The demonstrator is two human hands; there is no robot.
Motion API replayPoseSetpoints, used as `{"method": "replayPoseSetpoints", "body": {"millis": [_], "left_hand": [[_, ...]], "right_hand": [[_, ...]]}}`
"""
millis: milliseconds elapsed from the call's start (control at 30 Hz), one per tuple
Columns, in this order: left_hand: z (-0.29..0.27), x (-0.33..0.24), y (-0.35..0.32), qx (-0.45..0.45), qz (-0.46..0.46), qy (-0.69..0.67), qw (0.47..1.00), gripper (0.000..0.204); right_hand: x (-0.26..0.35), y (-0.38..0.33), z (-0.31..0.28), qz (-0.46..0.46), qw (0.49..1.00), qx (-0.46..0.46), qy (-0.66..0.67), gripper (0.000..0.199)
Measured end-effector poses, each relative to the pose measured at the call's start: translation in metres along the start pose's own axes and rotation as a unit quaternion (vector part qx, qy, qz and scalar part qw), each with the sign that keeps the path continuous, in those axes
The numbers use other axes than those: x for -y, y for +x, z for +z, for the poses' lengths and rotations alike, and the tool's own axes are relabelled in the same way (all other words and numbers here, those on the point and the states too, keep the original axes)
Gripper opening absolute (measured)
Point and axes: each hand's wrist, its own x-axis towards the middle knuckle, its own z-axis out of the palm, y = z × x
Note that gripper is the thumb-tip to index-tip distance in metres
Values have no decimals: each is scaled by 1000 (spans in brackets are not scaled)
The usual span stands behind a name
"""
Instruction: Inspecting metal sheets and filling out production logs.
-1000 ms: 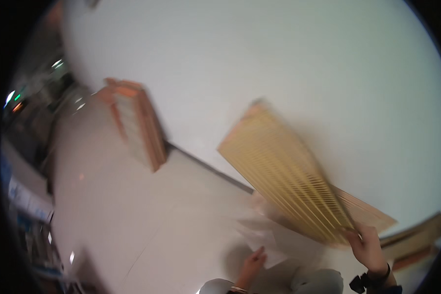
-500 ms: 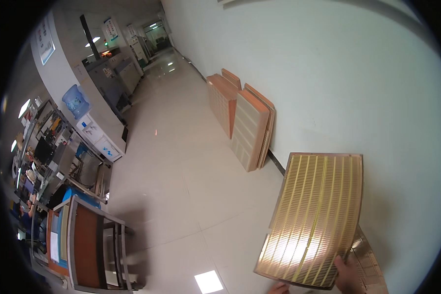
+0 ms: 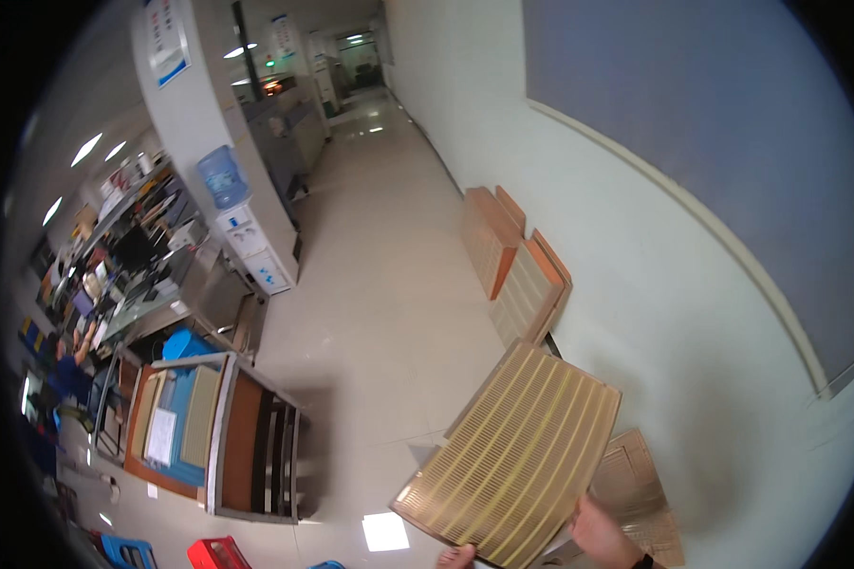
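A large, thin copper-coloured circuit board panel (image 3: 517, 450), patterned with rows of slots and yellow strips, is held tilted in front of me. My left hand (image 3: 456, 558) grips its near edge, thumb on top. At its right edge, close to the near corner, my right hand (image 3: 601, 531) is closed on the same panel; the fingers underneath are hidden. Beyond my right hand, low by the wall, stands another copper-coloured panel (image 3: 638, 479), partly covered by the held one. Farther off, stacks of similar panels (image 3: 527, 294) lean against the wall.
At left stands a metal-framed cart (image 3: 220, 446) with boards and a white sheet. Behind it are a cluttered workbench (image 3: 176, 289), a seated person (image 3: 71, 370) and a water dispenser (image 3: 251, 242). A red stool (image 3: 218, 553) sits at the lower left. The wall (image 3: 655, 284) runs along the right.
The view has swung, showing more of the cart, stools and blue-grey wall board. In it, the held panel has shifted left and down and turned clockwise; both hands still hold it.
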Motion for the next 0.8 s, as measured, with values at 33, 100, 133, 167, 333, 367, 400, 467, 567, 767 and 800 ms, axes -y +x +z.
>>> {"method": "replayPoseSetpoints", "body": {"millis": [33,100,133,167,333,367,400,467,567,767,800], "left_hand": [[-1,-23,-15,-5,24,5,1000,3],[-41,-43,-31,21,86,40,995,9],[-54,-62,-48,56,91,70,992,13],[-51,-78,-69,28,116,71,990,13],[-107,-70,-123,-52,267,-87,958,40],[-109,-70,-138,-69,282,-98,952,40],[-107,-71,-146,-94,290,-91,948,40],[-116,-69,-170,-148,305,-105,935,34],[-140,-64,-201,-187,322,-124,920,34],[-187,-66,-242,-235,357,-182,886,32],[-198,-65,-246,-257,359,-179,879,32]], "right_hand": [[8,6,4,-42,998,12,43,24],[39,14,13,-102,993,51,32,33],[56,13,19,-132,989,59,29,36],[71,9,29,-158,985,67,23,39],[110,-38,92,-157,954,145,-209,42],[113,-39,94,-131,930,176,-296,42],[113,-35,95,-132,914,188,-334,41],[96,-32,113,-104,896,225,-370,39],[65,-28,137,-62,875,273,-396,36],[-16,-9,202,-8,866,340,-367,36],[-30,-5,212,-5,853,363,-374,36]]}}
